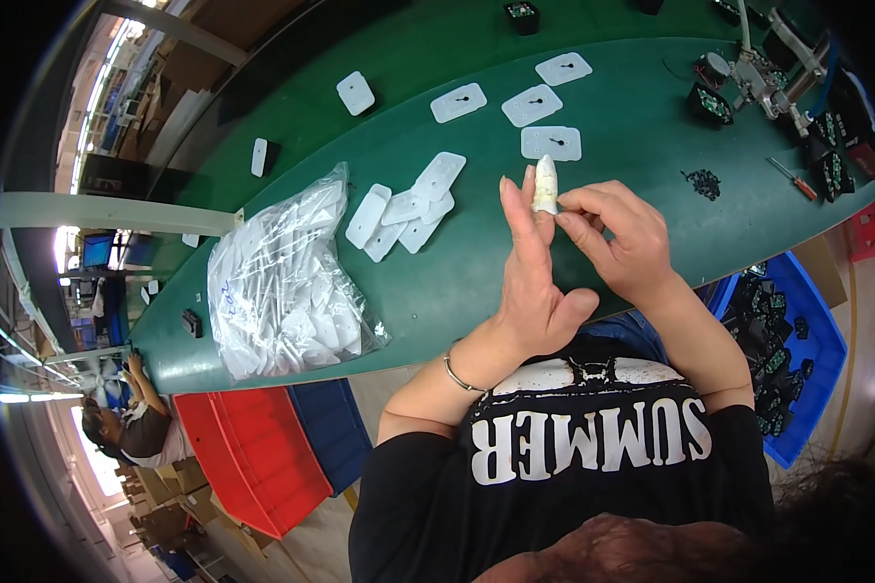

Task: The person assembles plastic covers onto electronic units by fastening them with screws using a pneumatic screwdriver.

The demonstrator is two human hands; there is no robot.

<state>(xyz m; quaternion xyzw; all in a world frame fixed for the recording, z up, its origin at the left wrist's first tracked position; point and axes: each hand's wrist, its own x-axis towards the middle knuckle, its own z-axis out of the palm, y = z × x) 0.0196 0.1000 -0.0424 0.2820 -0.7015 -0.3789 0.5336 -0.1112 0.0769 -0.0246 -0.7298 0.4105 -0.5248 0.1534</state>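
A white finger cot (546, 183), wrinkled and yellowish in places, covers one finger of my left hand (538, 296). That hand is held up with its fingers stretched and its thumb apart, with nothing in its grasp. My right hand (624, 233) pinches the lower edge of the cot between thumb and forefinger. Just beyond the fingertips lies a white rounded plate (551, 144) with a small dark part on it. More such plates (532, 105) lie behind it on the green table (437, 282).
Loose white plates (399, 209) and a clear plastic bag (287, 282) of plates lie left. Right are dark screws (702, 185), a screwdriver (793, 180) and a metal fixture (773, 83). A blue bin (826, 335) and red bin (248, 457) stand below; another person (141, 428) is far left.
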